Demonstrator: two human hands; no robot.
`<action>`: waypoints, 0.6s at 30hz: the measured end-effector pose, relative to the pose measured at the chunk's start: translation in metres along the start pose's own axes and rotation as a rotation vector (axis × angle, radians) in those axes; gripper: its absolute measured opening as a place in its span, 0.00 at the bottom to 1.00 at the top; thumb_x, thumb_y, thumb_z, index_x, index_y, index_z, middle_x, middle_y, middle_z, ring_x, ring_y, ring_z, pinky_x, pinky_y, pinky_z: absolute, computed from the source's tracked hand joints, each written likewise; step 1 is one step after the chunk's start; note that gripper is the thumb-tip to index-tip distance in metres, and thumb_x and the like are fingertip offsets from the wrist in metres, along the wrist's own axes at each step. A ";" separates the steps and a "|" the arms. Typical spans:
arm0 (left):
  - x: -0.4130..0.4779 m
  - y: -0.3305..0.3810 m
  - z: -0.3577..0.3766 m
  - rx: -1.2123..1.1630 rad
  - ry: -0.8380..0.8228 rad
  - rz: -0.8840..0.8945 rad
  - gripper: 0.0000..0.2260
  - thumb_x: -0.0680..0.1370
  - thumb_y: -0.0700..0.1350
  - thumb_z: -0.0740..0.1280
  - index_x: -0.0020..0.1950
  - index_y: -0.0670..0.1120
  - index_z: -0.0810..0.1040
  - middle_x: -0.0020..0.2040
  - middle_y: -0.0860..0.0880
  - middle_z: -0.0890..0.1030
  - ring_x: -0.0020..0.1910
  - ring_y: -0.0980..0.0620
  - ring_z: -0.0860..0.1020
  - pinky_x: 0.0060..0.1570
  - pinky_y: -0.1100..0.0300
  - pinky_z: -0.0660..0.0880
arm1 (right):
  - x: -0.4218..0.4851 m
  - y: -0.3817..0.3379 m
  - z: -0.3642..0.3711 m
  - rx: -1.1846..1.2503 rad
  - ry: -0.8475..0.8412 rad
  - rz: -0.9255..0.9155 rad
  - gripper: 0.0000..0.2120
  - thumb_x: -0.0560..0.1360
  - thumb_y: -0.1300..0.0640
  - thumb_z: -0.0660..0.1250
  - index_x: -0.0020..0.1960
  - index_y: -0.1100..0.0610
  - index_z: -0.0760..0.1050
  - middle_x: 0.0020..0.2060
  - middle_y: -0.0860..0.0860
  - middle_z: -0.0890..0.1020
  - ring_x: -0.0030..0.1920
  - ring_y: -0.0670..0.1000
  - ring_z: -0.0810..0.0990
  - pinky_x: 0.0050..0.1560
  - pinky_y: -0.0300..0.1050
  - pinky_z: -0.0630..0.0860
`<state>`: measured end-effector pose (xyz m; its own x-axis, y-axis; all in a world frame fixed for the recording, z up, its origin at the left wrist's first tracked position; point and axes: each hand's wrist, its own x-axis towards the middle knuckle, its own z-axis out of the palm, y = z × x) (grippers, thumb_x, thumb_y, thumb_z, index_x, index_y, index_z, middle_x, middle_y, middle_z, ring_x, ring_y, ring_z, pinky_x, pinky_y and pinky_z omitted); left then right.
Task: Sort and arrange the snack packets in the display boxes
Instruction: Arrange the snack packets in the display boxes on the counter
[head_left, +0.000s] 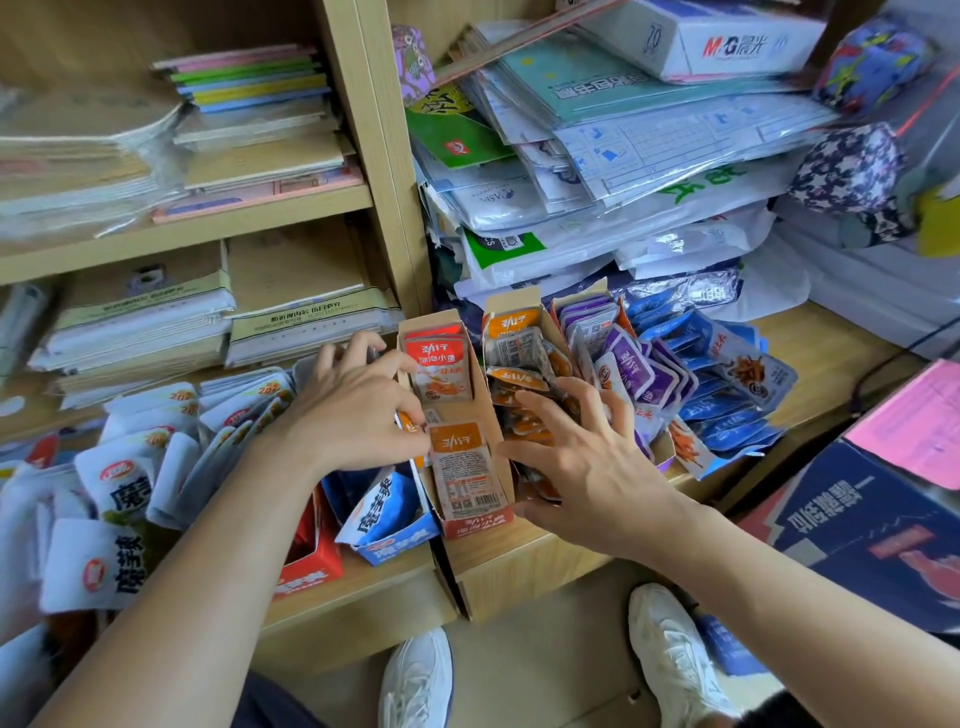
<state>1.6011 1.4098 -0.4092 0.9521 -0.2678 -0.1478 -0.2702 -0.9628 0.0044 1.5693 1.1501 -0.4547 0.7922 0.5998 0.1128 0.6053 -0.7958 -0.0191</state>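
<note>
The fingers (400, 402) of our left hand (353, 415) are curled. Thumb and forefinger pinch a small orange foil snack packet (408, 422) inside the narrow red-fronted cardboard display box (475, 524). An orange-and-white packet (462, 467) lies at the front of that box. Our right hand (587, 467) has its fingers (543, 411) spread, resting on loose orange packets (519, 376) in the neighbouring brown cardboard box (511, 304). Beside that box stand purple packets (631, 366), then blue packets (727, 400), on the pale wooden shelf (519, 577).

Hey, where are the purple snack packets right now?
Head view, right of centre: the purple packets stand in a row between the orange packets and the blue packets, just beyond the right hand.
</note>
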 end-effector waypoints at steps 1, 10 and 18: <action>-0.001 0.000 -0.002 -0.016 -0.015 0.004 0.19 0.69 0.64 0.61 0.55 0.63 0.83 0.74 0.62 0.63 0.73 0.52 0.51 0.69 0.45 0.51 | 0.001 -0.003 -0.001 -0.018 0.017 -0.009 0.25 0.71 0.33 0.65 0.65 0.39 0.74 0.73 0.50 0.67 0.74 0.62 0.58 0.66 0.66 0.55; -0.006 -0.005 -0.007 -0.059 0.036 0.054 0.11 0.67 0.56 0.73 0.50 0.60 0.83 0.79 0.61 0.60 0.73 0.51 0.55 0.66 0.45 0.63 | 0.010 -0.050 0.035 -0.045 -0.052 -0.215 0.21 0.73 0.46 0.71 0.61 0.55 0.76 0.57 0.49 0.81 0.70 0.58 0.70 0.68 0.65 0.61; -0.006 -0.004 -0.008 -0.090 0.050 0.039 0.11 0.66 0.54 0.75 0.48 0.58 0.84 0.78 0.60 0.64 0.72 0.51 0.56 0.63 0.46 0.62 | 0.023 -0.053 0.047 0.047 -0.125 -0.068 0.02 0.77 0.55 0.68 0.47 0.49 0.78 0.43 0.47 0.82 0.48 0.52 0.80 0.64 0.52 0.52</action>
<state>1.5976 1.4155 -0.4004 0.9477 -0.3044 -0.0962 -0.2953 -0.9503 0.0986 1.5591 1.2100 -0.4982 0.7507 0.6605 -0.0091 0.6589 -0.7497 -0.0622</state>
